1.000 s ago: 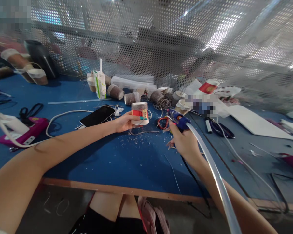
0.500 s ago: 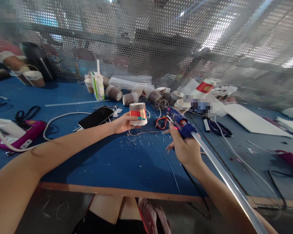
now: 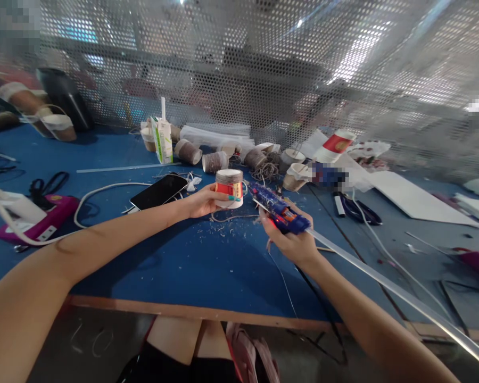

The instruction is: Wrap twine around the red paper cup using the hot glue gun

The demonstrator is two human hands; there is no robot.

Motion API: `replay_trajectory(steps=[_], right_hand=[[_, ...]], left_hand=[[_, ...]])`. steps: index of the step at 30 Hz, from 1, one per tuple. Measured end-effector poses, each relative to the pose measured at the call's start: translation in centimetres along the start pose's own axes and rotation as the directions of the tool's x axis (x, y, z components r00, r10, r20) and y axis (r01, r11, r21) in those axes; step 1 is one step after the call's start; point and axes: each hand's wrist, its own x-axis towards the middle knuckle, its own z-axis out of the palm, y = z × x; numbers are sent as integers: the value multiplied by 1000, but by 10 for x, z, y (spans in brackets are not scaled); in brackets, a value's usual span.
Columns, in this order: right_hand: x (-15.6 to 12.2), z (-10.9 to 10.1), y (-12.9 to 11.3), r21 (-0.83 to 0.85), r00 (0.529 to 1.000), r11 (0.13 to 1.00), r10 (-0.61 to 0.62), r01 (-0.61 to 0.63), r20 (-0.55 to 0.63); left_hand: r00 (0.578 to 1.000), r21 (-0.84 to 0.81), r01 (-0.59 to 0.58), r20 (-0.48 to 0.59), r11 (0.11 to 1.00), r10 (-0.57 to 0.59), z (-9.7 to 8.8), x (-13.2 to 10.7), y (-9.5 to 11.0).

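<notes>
My left hand (image 3: 203, 201) is closed round a red and white paper cup (image 3: 229, 190), whose upper part is wound with grey-brown cord. A loose end of cord (image 3: 239, 216) trails below it on the table. In my right hand (image 3: 293, 242) is a blue hot glue gun (image 3: 277, 207), its nozzle pointing left towards the cup's side. A red light glows on the gun by my thumb. From its back end runs a long clear glue stick (image 3: 383, 276). Whether the nozzle touches the cup or cord I cannot tell.
Several cord-wrapped cups (image 3: 215, 161) lie behind, beside a drink carton (image 3: 163, 139) and a cord tangle (image 3: 265, 169). Left are a phone (image 3: 159, 191) and a purple power strip (image 3: 58, 213) with a white cable. White board (image 3: 423, 199) lies right. A perforated metal screen (image 3: 239, 69) stands behind.
My right hand has brought the glue gun left, closer to the cup, and its long glue stick has swung to a flatter angle. My left hand still holds the cup in nearly the same place.
</notes>
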Motion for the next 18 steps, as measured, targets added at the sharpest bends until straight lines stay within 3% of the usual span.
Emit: replay_trajectory(steps=[7, 18], right_hand=[[4, 1, 7, -204, 995, 974, -93, 99, 39], [2, 3, 9, -166, 998, 986, -4, 15, 67]], left_hand=[[1000, 0, 5, 15, 1000, -5, -4, 3, -3], [999, 22, 9, 38, 1000, -10, -4, 3, -3]])
